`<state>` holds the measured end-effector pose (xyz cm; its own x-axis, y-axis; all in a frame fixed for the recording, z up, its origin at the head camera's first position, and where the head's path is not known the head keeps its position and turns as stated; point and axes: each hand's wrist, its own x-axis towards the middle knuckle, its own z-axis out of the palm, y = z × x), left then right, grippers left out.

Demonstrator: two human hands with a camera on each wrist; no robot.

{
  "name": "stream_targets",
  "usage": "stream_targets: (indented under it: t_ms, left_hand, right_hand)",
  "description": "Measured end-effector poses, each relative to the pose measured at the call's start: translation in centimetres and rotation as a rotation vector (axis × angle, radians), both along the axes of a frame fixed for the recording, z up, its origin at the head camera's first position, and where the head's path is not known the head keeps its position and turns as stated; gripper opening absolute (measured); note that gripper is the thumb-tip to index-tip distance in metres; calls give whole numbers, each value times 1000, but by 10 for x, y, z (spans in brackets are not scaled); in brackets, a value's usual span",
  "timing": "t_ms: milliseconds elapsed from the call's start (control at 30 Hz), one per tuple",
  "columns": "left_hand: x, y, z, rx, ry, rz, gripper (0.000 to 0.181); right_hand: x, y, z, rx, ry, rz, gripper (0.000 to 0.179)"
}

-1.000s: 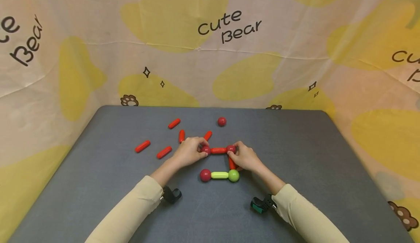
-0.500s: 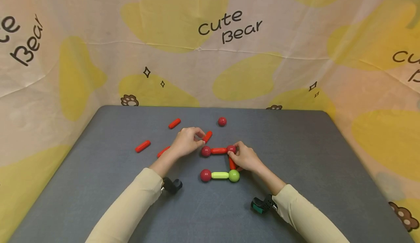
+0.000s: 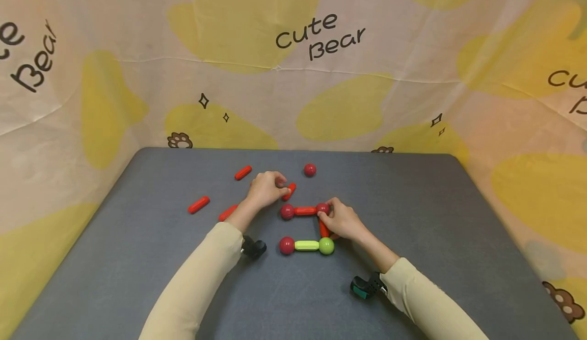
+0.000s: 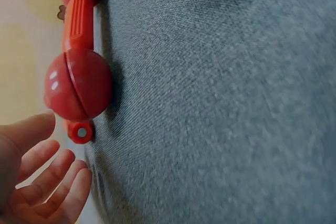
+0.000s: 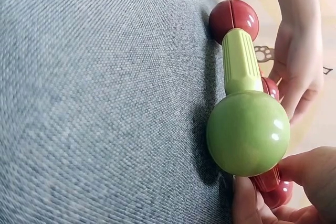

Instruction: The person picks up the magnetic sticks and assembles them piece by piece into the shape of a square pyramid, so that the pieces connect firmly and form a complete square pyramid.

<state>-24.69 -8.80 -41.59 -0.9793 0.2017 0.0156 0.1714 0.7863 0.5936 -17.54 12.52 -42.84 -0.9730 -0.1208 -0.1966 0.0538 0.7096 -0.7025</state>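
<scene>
Among four red balls (image 3: 323, 208), right fingers (image 5: 244, 198) grip one, left fingers (image 4: 77, 192) spread by one red rod (image 3: 291, 189).

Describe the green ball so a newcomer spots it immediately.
On the grey table, find the three-sided frame of rods and balls that the right hand holds. The green ball sits at its near right corner, at one end of the lime rod. Every other ball is red.
</scene>
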Motion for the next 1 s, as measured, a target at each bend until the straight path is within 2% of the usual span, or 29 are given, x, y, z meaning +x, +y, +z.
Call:
stream_targets:
  t_ms: [233, 433, 700, 1000]
  left_hand:
    - [-6, 9, -5, -104, -27, -3, 35]
    - [-9, 13, -5, -137, -42, -12, 36]
    - [-7, 15, -5, -126, -24, -32, 30]
    - [-2, 8, 1, -60, 13, -32, 26]
  right_hand:
    - [-1, 0, 0, 7, 5, 2, 35]
    - [-1, 0, 0, 8, 0, 2, 36]
    - [-1, 1, -1, -5, 2, 0, 35]
    - [-1, 1, -1, -13, -7, 6, 35]
